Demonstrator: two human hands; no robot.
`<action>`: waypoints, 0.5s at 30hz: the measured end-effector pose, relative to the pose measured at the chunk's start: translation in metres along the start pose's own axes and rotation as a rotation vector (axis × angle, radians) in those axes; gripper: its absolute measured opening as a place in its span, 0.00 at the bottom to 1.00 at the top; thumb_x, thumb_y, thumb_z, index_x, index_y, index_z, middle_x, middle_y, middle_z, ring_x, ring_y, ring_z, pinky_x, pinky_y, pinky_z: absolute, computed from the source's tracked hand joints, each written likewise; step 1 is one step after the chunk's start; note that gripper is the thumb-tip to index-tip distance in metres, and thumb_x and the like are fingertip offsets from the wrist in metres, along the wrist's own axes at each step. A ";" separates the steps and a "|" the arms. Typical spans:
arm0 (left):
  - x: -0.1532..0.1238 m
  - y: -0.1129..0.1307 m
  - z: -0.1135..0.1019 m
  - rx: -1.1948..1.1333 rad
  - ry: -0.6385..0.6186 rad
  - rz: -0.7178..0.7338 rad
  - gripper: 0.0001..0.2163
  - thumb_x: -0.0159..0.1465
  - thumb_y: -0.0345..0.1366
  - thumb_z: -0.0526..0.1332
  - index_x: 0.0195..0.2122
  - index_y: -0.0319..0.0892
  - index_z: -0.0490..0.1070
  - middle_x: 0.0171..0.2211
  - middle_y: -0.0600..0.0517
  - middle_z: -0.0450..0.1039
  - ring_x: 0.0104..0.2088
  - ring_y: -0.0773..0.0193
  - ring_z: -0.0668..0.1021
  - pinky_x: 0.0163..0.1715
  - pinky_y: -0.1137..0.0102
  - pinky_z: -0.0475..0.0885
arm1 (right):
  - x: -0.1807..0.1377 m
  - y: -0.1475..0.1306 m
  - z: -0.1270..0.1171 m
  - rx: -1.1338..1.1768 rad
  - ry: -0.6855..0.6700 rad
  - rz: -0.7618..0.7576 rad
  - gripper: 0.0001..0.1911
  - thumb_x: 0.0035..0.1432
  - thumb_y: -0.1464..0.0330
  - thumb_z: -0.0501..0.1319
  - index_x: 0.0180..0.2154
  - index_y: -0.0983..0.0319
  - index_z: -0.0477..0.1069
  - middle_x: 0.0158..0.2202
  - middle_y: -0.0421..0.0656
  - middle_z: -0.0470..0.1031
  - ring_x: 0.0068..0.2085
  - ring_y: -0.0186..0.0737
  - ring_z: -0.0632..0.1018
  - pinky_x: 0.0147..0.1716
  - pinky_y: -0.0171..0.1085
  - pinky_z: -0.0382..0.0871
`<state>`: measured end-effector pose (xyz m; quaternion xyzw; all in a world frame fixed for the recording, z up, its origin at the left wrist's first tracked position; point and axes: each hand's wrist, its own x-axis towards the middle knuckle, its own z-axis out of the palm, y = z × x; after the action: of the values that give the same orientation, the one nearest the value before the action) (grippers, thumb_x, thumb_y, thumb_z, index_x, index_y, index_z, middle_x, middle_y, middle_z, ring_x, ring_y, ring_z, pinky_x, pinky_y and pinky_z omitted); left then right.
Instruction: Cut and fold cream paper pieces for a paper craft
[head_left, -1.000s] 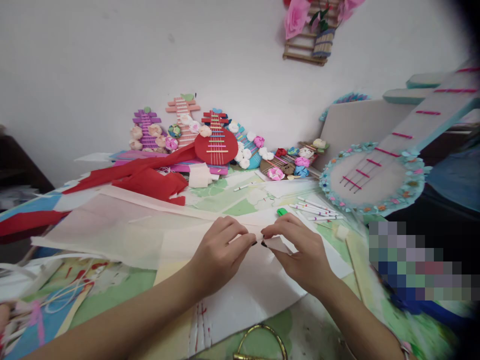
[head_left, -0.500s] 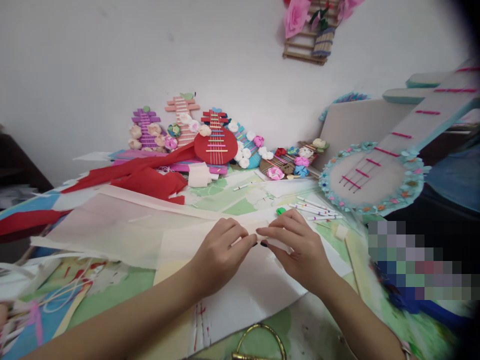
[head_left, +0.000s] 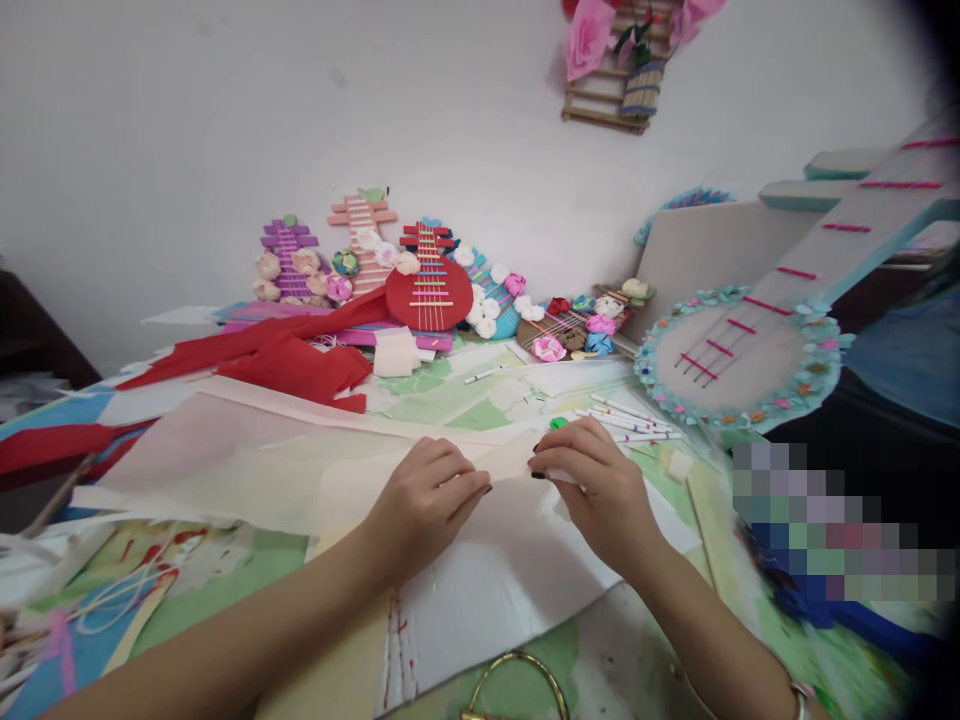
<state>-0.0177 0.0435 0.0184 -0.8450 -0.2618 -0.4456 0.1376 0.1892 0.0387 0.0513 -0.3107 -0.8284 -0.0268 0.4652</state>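
Both hands work at the middle of a craft table on a narrow strip of pale cream crepe paper (head_left: 510,462). My left hand (head_left: 425,503) rests knuckles up with its fingers curled, pinching the strip's left part. My right hand (head_left: 596,487) is closed in a pinch on the strip's right end, dark-painted fingertips facing left. A gap of bare strip lies between the two pinches. Under the hands lies a white sheet (head_left: 487,580), and a wide pale pink paper sheet (head_left: 225,455) spreads to the left.
Red crepe paper (head_left: 292,360) and small paper guitars with paper flowers (head_left: 431,285) line the back wall. White pens (head_left: 630,420) and a green cap (head_left: 559,423) lie right of my hands. A large teal-rimmed guitar model (head_left: 750,350) stands right. Gold scissor handles (head_left: 517,685) sit at the front edge.
My fingertips were nearly touching on the strip; now the hands have drawn apart, the left sliding a little left and the right hand lifting slightly back.
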 end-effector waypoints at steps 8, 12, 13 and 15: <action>-0.005 -0.010 0.002 -0.109 -0.004 -0.079 0.05 0.58 0.25 0.59 0.33 0.39 0.72 0.26 0.50 0.74 0.28 0.65 0.72 0.31 0.68 0.68 | -0.003 0.006 0.003 -0.007 0.027 0.040 0.11 0.57 0.76 0.54 0.30 0.60 0.73 0.29 0.45 0.73 0.32 0.39 0.72 0.30 0.38 0.68; -0.005 -0.008 0.003 -0.143 -0.028 -0.107 0.05 0.58 0.25 0.58 0.32 0.40 0.72 0.26 0.50 0.73 0.29 0.65 0.72 0.31 0.68 0.68 | -0.006 0.010 0.004 -0.014 0.022 0.078 0.11 0.56 0.76 0.54 0.30 0.60 0.74 0.30 0.44 0.73 0.32 0.37 0.74 0.29 0.35 0.69; -0.005 -0.008 0.003 -0.147 -0.033 -0.120 0.05 0.58 0.25 0.58 0.32 0.40 0.72 0.26 0.51 0.73 0.28 0.65 0.72 0.31 0.68 0.69 | -0.007 0.011 0.004 -0.016 0.016 0.086 0.11 0.56 0.76 0.54 0.30 0.59 0.74 0.30 0.44 0.73 0.32 0.37 0.74 0.29 0.35 0.69; -0.005 -0.008 0.004 -0.142 -0.031 -0.137 0.05 0.57 0.25 0.58 0.30 0.40 0.71 0.25 0.51 0.72 0.28 0.65 0.72 0.30 0.69 0.69 | -0.008 0.013 0.005 -0.013 -0.001 0.103 0.11 0.55 0.77 0.55 0.30 0.59 0.74 0.31 0.44 0.74 0.32 0.37 0.75 0.29 0.35 0.70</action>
<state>-0.0221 0.0500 0.0123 -0.8396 -0.2888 -0.4581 0.0425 0.1956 0.0466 0.0391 -0.3559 -0.8115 -0.0084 0.4634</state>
